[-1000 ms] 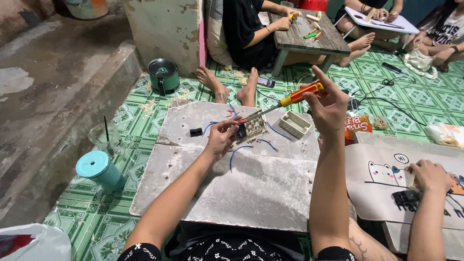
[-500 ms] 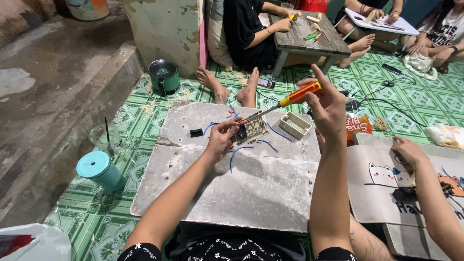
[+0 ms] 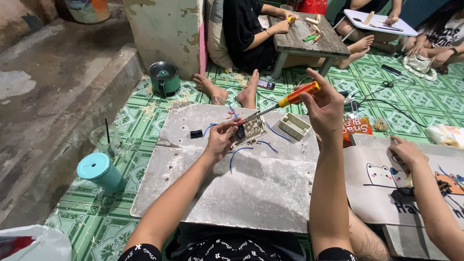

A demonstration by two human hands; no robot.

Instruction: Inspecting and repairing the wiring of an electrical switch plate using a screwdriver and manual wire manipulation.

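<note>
Since a moment ago the neighbour's hand [image 3: 405, 151] at the right has slid further onto the cream cloth printed with cartoon cats [image 3: 377, 186], while the person's own two hands have hardly shifted. The left hand [image 3: 220, 140] rests over the grey, scuffed board surface [image 3: 251, 183], its fingers closed around the edge of a small beige switch module [image 3: 250, 130] with blue and red wires trailing from it. That module sits tilted near the far middle of the surface, just beside an open beige plastic box [image 3: 294, 126]. The right hand [image 3: 325, 107] is raised above it, fingers wrapped around the orange-and-yellow handle of a screwdriver [image 3: 282, 102], whose metal shaft slants down to the module; the tip seems to touch it, though the view is too small to be sure. A small black part [image 3: 195, 134] lies apart on the surface to the left. On the green patterned floor mat [image 3: 121, 130] stand a teal lidded cup [image 3: 101, 172] and a clear plastic cup with a black straw [image 3: 107, 140].
</note>
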